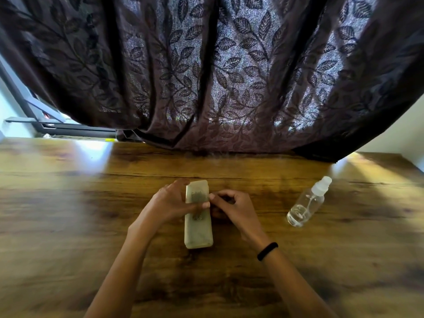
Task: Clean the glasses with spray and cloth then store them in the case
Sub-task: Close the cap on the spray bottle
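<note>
A leaf-patterned curtain [229, 65] is hung behind a wooden table [68, 214], at whose middle a pale oblong case [198, 232] is laid. The case is gripped by the left hand [169, 203], thumb across its top, while the right hand [234, 207] is curled at its right edge; whether anything is pinched there cannot be told. 1 clear bottle [305, 205] is seen to the right, apart, and 1 black band [267, 251] is worn on the right wrist.

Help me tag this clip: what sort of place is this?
Probably a room at home: a wooden table, a leaf-patterned curtain hanging behind it with daylight showing through, a window frame at the left.
</note>
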Demonstrator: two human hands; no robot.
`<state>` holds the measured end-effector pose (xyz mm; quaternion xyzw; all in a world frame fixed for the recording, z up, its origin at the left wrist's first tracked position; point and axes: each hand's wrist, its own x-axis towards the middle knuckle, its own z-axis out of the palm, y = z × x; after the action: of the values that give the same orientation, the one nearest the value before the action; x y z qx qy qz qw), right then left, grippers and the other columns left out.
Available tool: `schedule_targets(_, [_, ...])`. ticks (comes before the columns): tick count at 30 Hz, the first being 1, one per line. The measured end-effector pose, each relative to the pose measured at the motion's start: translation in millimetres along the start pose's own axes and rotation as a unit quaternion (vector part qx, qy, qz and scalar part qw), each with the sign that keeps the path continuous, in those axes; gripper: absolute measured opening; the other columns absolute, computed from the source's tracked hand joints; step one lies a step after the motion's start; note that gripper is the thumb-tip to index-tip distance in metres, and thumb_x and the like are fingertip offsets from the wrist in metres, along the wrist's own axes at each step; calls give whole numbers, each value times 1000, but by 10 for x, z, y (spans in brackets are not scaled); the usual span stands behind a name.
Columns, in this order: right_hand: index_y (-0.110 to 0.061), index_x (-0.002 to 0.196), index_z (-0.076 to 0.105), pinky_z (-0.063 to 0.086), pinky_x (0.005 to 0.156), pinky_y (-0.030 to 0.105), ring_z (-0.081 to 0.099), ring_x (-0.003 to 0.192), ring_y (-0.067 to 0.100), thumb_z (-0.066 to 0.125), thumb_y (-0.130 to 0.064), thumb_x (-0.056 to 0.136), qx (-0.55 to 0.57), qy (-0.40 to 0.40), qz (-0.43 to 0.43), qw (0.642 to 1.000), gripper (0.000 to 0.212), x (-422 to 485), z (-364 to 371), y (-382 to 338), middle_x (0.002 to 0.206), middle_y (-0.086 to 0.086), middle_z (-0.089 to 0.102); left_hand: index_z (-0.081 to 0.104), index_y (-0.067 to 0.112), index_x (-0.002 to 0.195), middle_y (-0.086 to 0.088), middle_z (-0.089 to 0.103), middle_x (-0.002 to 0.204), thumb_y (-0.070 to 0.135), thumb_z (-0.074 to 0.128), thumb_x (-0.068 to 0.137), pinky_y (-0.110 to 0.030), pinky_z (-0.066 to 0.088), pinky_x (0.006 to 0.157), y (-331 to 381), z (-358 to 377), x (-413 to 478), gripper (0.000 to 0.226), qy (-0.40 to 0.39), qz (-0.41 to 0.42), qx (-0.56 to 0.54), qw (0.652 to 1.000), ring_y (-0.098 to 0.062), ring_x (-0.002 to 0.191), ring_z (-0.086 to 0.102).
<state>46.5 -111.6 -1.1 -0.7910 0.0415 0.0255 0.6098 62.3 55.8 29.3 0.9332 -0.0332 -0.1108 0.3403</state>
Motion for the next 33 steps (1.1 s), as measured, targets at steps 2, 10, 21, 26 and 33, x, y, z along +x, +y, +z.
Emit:
schedule_targets(2, [-21, 90, 68, 57, 66, 21, 67, 78, 7, 68, -30, 80, 13, 2, -7, 1000, 14, -13, -41, -7, 89, -5, 68, 41, 17, 130, -7, 62, 111, 56, 72, 64, -39, 55, 77, 7, -21, -6, 83, 3, 1, 9, 1000, -21, 96, 60])
schedule_targets(10, [-16, 95, 66, 56, 64, 21, 68, 69, 12, 63, -23, 85, 44, 55, -86, 994, 13, -151, -390, -237, 87, 2, 70, 48, 20, 126, 4, 55, 110, 46, 66, 75, -20, 47, 66, 333, 34, -103, 60, 119, 130, -56, 983, -5, 83, 57])
schedule_targets(21, [-24, 92, 61, 47, 60, 20, 56, 67, 10, 63, -25, 86, -64, 448, -323, 831, 7, -459, -1216, -293, 83, 2, 63, 51, 21, 124, -2, 64, 109, 30, 70, 78, -35, 54, 78, 1267, 1003, 8, 51, -24, 279, -75, 957, -14, 85, 63])
schedule_targets(26, [-23, 97, 60, 48, 69, 18, 57, 79, 13, 59, -32, 86, -64, 445, -223, 865, 15, -486, -1383, 17, 95, 9, 63, 52, 23, 119, 0, 65, 107, 20, 71, 76, -31, 53, 77, 1433, 1200, 105, 47, -6, 277, -105, 955, -15, 88, 64])
schedule_targets(33, [-24, 99, 58, 43, 70, 14, 55, 84, 2, 52, -33, 90, -82, 379, -170, 906, 14, -443, -1206, 156, 101, 3, 59, 52, 20, 121, -3, 64, 113, 16, 68, 79, -38, 54, 83, 1444, 1184, 157, 46, 20, 276, -112, 954, -17, 97, 62])
